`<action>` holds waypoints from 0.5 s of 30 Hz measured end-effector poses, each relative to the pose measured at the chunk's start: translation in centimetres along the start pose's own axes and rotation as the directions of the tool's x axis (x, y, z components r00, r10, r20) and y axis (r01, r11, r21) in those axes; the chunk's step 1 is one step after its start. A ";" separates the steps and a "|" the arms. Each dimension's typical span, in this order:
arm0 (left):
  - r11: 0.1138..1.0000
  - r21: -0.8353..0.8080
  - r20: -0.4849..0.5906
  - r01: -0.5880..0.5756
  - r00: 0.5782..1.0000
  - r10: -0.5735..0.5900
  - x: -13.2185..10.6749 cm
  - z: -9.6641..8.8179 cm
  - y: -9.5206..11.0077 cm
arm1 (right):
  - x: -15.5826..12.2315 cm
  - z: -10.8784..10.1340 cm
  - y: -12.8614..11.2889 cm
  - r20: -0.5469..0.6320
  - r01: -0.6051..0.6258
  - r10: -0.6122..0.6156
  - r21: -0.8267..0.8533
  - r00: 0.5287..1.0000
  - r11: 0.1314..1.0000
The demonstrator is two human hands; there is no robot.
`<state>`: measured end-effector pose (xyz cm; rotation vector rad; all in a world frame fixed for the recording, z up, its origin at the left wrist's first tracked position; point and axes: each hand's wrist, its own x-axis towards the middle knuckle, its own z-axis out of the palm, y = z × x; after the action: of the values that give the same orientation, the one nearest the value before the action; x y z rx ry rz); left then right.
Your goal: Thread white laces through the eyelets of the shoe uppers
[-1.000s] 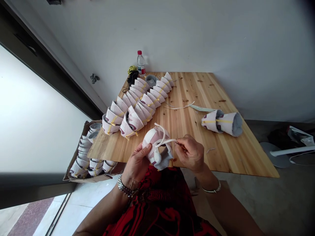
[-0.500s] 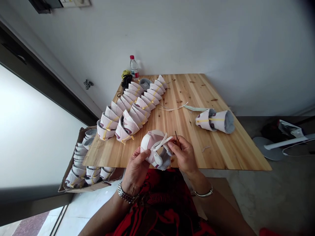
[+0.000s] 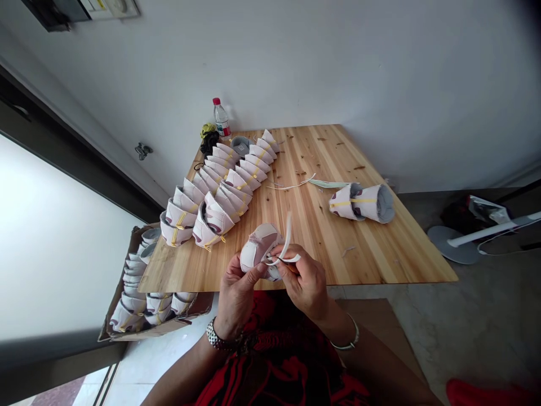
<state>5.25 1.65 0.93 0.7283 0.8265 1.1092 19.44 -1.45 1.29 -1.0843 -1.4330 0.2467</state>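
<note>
Two bare hands are working just over the near edge of a pine table (image 3: 338, 254). The left hand (image 3: 237, 287) is closing around a pale pink cup-shaped mask (image 3: 256, 248), fingers curled across its side. The right hand (image 3: 302, 279) is pinching a white elastic strap (image 3: 287, 239) close against the mask, with one loop arching upward. A metal link watch (image 3: 217, 336) is circling the left wrist, a thin bangle (image 3: 349, 341) the right. Many yellow-banded masks (image 3: 220, 197) are lying nested in rows across the table's left side. A nested pair of masks (image 3: 361, 203) is resting to the right, near a loose white strip (image 3: 291, 185). A cardboard box (image 3: 139, 237) is holding further masks below the table's left edge, and a plastic water bottle (image 3: 221, 118) is standing beyond the rows.
</note>
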 end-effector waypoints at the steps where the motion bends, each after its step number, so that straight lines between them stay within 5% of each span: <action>1: 1.000 -0.013 0.006 0.001 1.000 -0.001 0.0 0.0 0.0 | 0.0 -0.1 -0.1 0.010 -0.059 0.059 0.021 0.998 0.998; 4: 0.999 -0.026 0.013 0.023 1.000 -0.023 -0.1 0.2 0.2 | 0.0 -0.2 -0.3 0.018 -0.320 0.322 0.159 0.947 0.934; 7: 0.999 -0.011 0.025 0.044 0.999 -0.043 -0.5 0.4 0.4 | 0.2 0.0 -0.1 0.084 -0.519 0.536 0.414 0.840 0.748; 11: 0.998 -0.001 0.042 0.068 0.997 -0.068 -1.0 0.8 0.4 | 0.6 0.3 0.3 0.170 -0.588 0.658 0.645 0.733 0.488; 15: 0.997 -0.018 0.060 0.078 0.995 -0.076 -1.3 1.0 0.3 | 1.2 0.2 0.0 0.234 -0.623 0.706 0.694 0.668 0.360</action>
<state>5.68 0.36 1.97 0.7031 0.7858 1.0214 19.47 -0.48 2.06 -0.8980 -0.5550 1.2531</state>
